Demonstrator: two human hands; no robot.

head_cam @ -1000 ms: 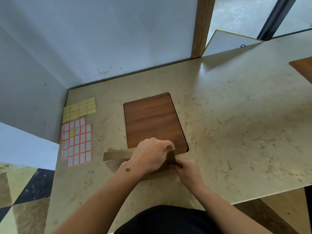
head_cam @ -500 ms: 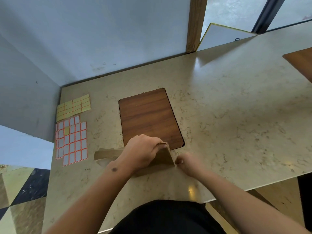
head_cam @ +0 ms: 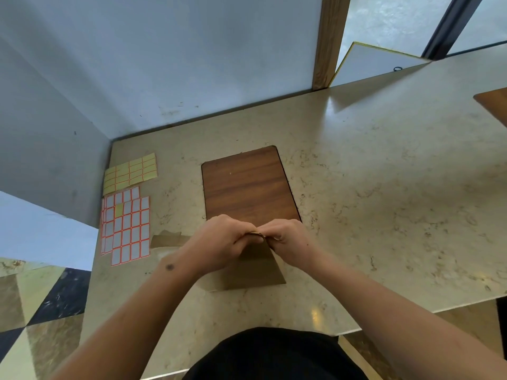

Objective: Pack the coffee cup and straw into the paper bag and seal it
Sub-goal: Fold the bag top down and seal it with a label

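Observation:
A flat brown paper bag (head_cam: pixel 252 270) lies near the front edge of the marble table (head_cam: pixel 370 201). Its far edge is lifted off the table, pinched between my left hand (head_cam: pixel 222 242) and my right hand (head_cam: pixel 288 241), which meet above the bag. A further strip of brown paper (head_cam: pixel 167 239) shows flat on the table to the left of my left hand. No coffee cup and no straw are in view.
A wooden board (head_cam: pixel 247 187) is set into the table just beyond my hands. Sheets of orange-framed white labels (head_cam: pixel 126 229) and yellow labels (head_cam: pixel 130 172) lie at the left edge. Grey walls close the corner, and another wooden board (head_cam: pixel 493 105) shows at far right.
My right hand has moved up from beside the bag to join my left at the bag's far edge, and that edge has risen further off the table.

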